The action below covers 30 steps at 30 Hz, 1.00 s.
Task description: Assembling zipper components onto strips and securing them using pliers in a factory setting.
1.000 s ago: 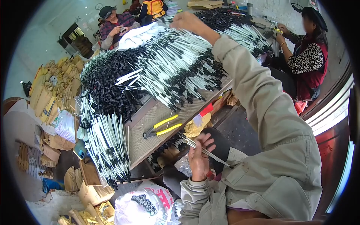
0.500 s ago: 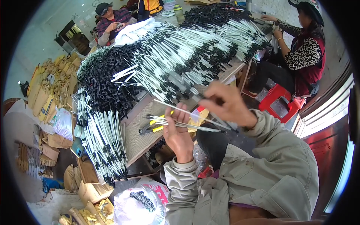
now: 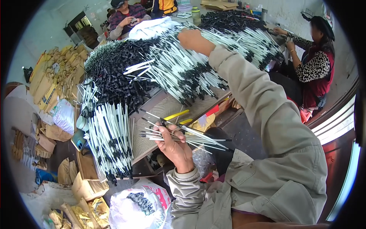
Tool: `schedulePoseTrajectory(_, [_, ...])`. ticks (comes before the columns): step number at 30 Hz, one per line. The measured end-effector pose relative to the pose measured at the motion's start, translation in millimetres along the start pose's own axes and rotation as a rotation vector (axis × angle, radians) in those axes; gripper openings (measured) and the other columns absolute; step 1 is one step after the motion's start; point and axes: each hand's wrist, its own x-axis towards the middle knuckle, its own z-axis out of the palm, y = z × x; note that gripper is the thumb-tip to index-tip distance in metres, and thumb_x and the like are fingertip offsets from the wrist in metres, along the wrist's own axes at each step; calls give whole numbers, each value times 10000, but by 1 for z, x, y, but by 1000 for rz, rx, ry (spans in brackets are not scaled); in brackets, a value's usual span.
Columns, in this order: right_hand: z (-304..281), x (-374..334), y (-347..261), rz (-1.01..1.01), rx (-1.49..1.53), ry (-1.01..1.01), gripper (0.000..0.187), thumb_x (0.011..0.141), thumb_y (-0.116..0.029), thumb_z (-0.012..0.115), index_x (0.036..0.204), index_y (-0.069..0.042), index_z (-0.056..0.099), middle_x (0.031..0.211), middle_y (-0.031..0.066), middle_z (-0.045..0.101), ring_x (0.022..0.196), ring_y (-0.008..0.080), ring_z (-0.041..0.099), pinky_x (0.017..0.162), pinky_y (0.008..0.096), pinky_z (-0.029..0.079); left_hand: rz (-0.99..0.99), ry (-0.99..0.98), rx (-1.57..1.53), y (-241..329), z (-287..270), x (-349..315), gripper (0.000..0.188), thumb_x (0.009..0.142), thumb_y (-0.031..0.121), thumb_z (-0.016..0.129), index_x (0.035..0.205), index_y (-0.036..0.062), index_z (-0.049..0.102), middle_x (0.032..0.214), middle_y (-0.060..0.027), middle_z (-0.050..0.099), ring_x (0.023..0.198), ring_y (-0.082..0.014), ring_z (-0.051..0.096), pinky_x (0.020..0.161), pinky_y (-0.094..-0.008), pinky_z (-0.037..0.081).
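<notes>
My left hand (image 3: 175, 152), palm up, grips a loose bundle of thin white rods with black ends (image 3: 198, 138); they fan out to both sides of the fingers. Out over the table, my right hand (image 3: 195, 41) is at the upper part of a big heap of white rods with black ends (image 3: 183, 68). Its fingers curl down among the rods, and what they hold is hidden. Yellow-handled pliers (image 3: 177, 114) lie on the table just beyond my left hand, partly behind the held rods.
Black pieces (image 3: 114, 72) are piled left of the heap. Another stack of rods (image 3: 110, 141) lies at the table's left end. A plastic-lined container (image 3: 139, 206) stands by my left forearm. Co-workers sit at the far side (image 3: 127, 19) and at the right (image 3: 314, 65).
My right hand has left the bundle near my left hand and reached forward onto the heap. The rods in my left hand are more spread out. The view has shifted slightly.
</notes>
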Motion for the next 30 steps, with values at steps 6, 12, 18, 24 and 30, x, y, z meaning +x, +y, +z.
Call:
schedulePoseTrajectory(6, [2,12,-3,72,68,-22,209,717,-132,491,876,-45,594,865,160,616,836,334,601,667,445,466,-33,-269,-45,16,-24,-5,272,920,233,471,1121,60,411,565,-35,456,377,-80,345,346,-195,260])
schedulePoseTrajectory(12, [6,10,-5,17,-32,-27,224,724,-97,490,928,-59,573,869,154,617,856,335,599,699,454,464,-127,-267,87,4,-21,-25,246,903,108,469,1145,83,431,835,-98,586,396,-54,344,343,-178,243])
schedulePoseTrajectory(18, [-7,7,-7,122,214,128,243,703,-198,561,898,-54,565,860,142,625,839,331,597,697,439,460,-266,-410,69,12,-28,-45,244,910,186,471,1126,81,427,1146,-251,516,851,-316,629,707,-359,545])
schedulePoseTrajectory(24, [-35,-33,-2,75,500,398,189,752,-254,539,868,-108,572,838,113,599,815,335,565,686,431,422,-346,-493,64,-1,-39,-32,295,919,259,453,1086,16,461,1222,-250,458,1147,-362,456,952,-471,391])
schedulePoseTrajectory(30, [-108,-117,-20,63,1128,494,142,873,-152,533,913,-16,545,715,23,568,530,58,504,473,205,409,-329,-395,110,-16,-31,-18,369,926,249,437,1160,-36,420,1245,-252,434,1175,-345,431,971,-443,373])
